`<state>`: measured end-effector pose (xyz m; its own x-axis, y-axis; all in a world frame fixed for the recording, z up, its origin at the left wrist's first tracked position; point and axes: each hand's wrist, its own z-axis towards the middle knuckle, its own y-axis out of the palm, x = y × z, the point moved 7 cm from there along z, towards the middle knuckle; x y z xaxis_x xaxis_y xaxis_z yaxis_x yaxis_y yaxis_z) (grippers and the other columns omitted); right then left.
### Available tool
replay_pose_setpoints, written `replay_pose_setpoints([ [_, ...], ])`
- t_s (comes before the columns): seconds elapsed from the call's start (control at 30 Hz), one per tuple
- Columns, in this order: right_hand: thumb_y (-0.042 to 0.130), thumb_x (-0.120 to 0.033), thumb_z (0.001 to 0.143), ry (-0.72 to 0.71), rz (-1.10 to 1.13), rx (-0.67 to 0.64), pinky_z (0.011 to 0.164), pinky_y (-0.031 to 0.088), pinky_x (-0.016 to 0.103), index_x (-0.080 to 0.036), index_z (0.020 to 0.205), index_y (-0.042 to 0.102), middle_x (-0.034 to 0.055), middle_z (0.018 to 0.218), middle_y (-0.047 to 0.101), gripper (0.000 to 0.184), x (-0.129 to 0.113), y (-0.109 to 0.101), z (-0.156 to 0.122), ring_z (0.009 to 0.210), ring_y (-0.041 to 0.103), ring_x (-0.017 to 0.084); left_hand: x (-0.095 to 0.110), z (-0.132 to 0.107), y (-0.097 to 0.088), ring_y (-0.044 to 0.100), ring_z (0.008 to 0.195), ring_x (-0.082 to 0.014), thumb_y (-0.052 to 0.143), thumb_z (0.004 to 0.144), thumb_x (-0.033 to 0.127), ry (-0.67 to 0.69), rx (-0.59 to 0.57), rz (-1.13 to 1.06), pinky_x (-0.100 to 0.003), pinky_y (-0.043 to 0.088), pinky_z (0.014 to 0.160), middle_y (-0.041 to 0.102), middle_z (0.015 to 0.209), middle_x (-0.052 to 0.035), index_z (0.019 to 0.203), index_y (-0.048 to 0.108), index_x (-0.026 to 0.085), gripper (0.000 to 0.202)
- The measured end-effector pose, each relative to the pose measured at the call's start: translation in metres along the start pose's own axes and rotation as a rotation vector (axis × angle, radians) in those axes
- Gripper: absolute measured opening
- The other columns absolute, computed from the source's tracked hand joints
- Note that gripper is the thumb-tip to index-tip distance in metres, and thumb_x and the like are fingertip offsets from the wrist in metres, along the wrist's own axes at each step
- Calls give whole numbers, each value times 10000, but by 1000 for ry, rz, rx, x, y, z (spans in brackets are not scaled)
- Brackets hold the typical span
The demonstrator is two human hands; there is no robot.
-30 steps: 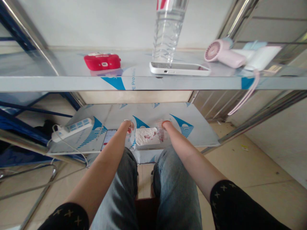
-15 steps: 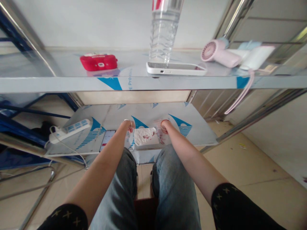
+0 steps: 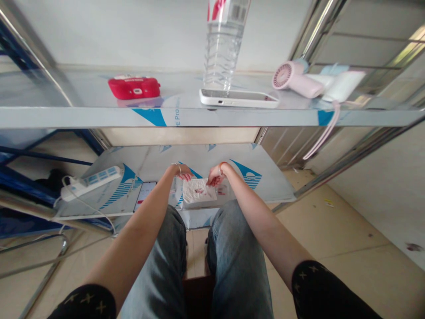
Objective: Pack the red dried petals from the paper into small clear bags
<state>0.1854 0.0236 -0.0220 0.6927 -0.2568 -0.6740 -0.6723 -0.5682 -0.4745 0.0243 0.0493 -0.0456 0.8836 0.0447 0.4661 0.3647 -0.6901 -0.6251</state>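
Reaches down with both arms to the worktop (image 3: 267, 184), with the left hand (image 3: 184, 173) at the far left corner of a white, crumpled sheet (image 3: 195, 196) and the right hand (image 3: 216, 175) at its far right corner. Has the sheet, marked with dark reddish patches, near the front edge of the worktop, just beyond the knees (image 3: 168, 232). Touches the sheet with the right fingertips, by the look of it; cannot tell the right grip as clamped or merely resting. Points the left fingers toward the sheet; cannot tell the left grip as apart or together.

Shows a clear plastic piece (image 3: 222, 190) with reddish marks just right of the sheet. Has a phone (image 3: 145, 195) with a lit screen lying left of the left forearm, and farther left a white power strip (image 3: 103, 176) with a white cable (image 3: 89, 199) trailing over the front edge.

Carries on the upper shelf (image 3: 181, 82), from left to right, a red case (image 3: 134, 87), an upright water bottle (image 3: 223, 53) behind a white-edged phone (image 3: 239, 100), and a pink handheld fan (image 3: 300, 80).
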Motion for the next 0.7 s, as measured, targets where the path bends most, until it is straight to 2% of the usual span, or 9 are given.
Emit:
replay_pose_setpoints([
  [0.1, 760, -277, 684, 43, 42, -141, 534, 478, 201, -91, 691, 652, 30, 478, 601, 215, -13, 18, -2, 496, 577, 127, 10, -7, 0, 653, 822, -166, 537, 760, 561, 51, -10, -111, -219, 471, 671, 715, 928, -110, 893, 667, 119, 480],
  [0.2, 720, -291, 741, -48, 173, -88, 520, 474, 193, -89, 743, 651, 11, 456, 581, 214, -30, 22, 2, 427, 523, 96, 18, -13, 1, 650, 812, -169, 574, 710, 621, 138, -31, -224, -228, 469, 666, 710, 922, -110, 889, 665, 115, 544],
  [0.3, 704, -290, 762, -99, 229, -8, 513, 464, 180, -88, 802, 661, 25, 506, 615, 210, -36, 21, 7, 439, 527, 88, 16, -13, -2, 647, 828, -174, 669, 660, 542, 145, 3, -187, -228, 467, 681, 713, 934, -101, 933, 662, 118, 505],
  [0.37, 694, -287, 773, -114, 243, -15, 510, 457, 173, -91, 819, 672, 48, 583, 657, 203, -36, 21, 10, 465, 544, 86, 13, -11, -6, 647, 858, -177, 704, 651, 456, 121, 56, -158, -226, 470, 708, 718, 936, -86, 958, 657, 127, 452],
  [0.5, 665, -251, 795, -144, 294, -54, 504, 446, 172, -93, 851, 691, 76, 698, 698, 169, -33, 23, 16, 479, 547, 75, 11, -10, -11, 647, 907, -158, 654, 709, 331, 97, 104, -183, -210, 480, 759, 725, 941, -61, 971, 650, 141, 324],
  [0.7, 670, -284, 790, -128, 275, -87, 493, 438, 184, -97, 879, 699, 76, 677, 694, 209, -24, 28, 29, 457, 538, 79, 15, -18, -9, 662, 890, -169, 644, 700, 312, 62, 102, -124, -225, 499, 763, 732, 934, -52, 945, 692, 167, 289],
])
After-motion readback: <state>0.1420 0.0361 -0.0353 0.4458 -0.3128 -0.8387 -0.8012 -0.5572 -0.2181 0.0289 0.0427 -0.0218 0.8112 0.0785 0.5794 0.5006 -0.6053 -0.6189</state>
